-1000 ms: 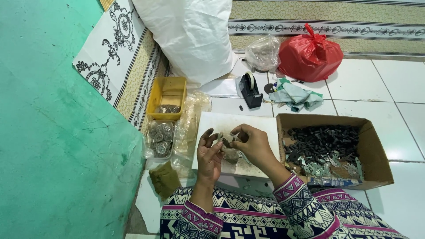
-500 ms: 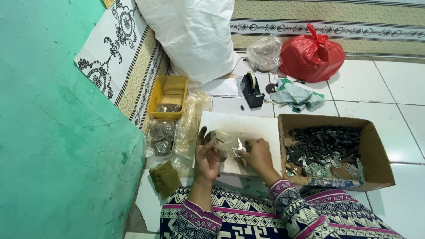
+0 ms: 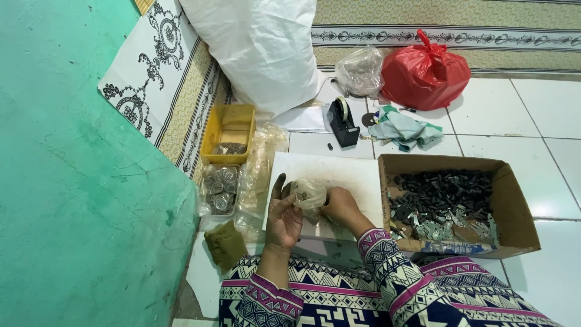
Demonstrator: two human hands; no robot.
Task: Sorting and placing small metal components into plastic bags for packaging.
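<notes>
My left hand [image 3: 283,213] and my right hand [image 3: 340,206] meet over the near edge of a white board [image 3: 339,175] on the floor. Between them they pinch a small clear plastic bag [image 3: 308,195] with small metal parts inside. The left palm faces up with dirty fingers spread under the bag. My right fingers grip the bag's right side. A cardboard box [image 3: 514,206] of dark and silver metal pieces lies just right of my right hand.
A yellow tray [image 3: 230,127] and a clear container of round metal parts [image 3: 219,188] sit left of the board, with clear bags [image 3: 260,163]. Behind are a black tape dispenser [image 3: 342,123], a crumpled cloth [image 3: 404,128], a red bag [image 3: 425,72], a white sack [image 3: 260,48]. A green wall [image 3: 72,181] is left.
Both hands have drawn back toward my body from over the board's middle. The small clear bag is now bunched between them.
</notes>
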